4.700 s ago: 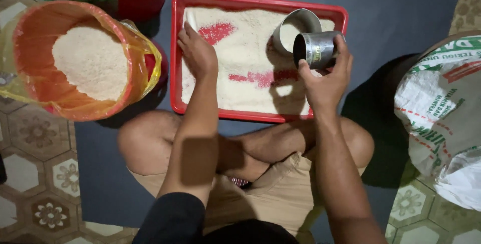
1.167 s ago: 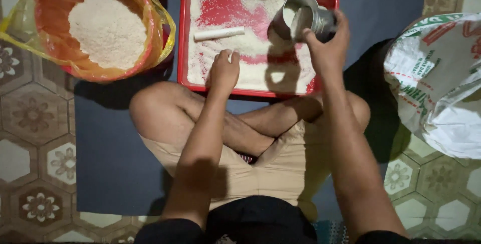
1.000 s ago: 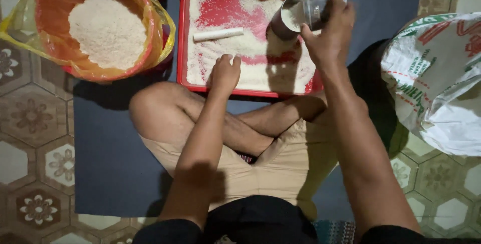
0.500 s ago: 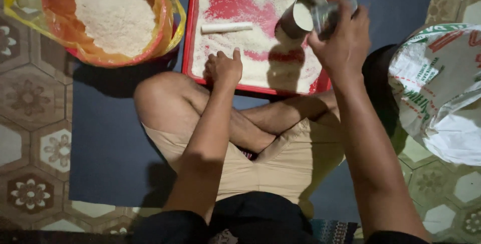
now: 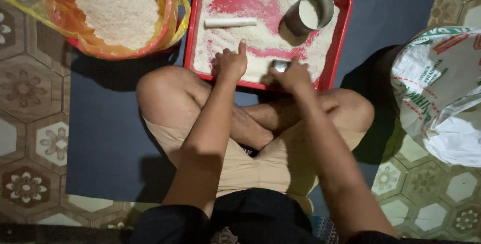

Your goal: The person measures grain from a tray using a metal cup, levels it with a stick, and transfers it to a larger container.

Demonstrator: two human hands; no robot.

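Red tray (image 5: 345, 33) of white grain holds the scooping step: right hand (image 5: 293, 76) closes around a small metal cup (image 5: 280, 65) at its near edge, left hand (image 5: 230, 63) rests loosely curled, empty, on the grain beside it, and lifting calls for a level cup.
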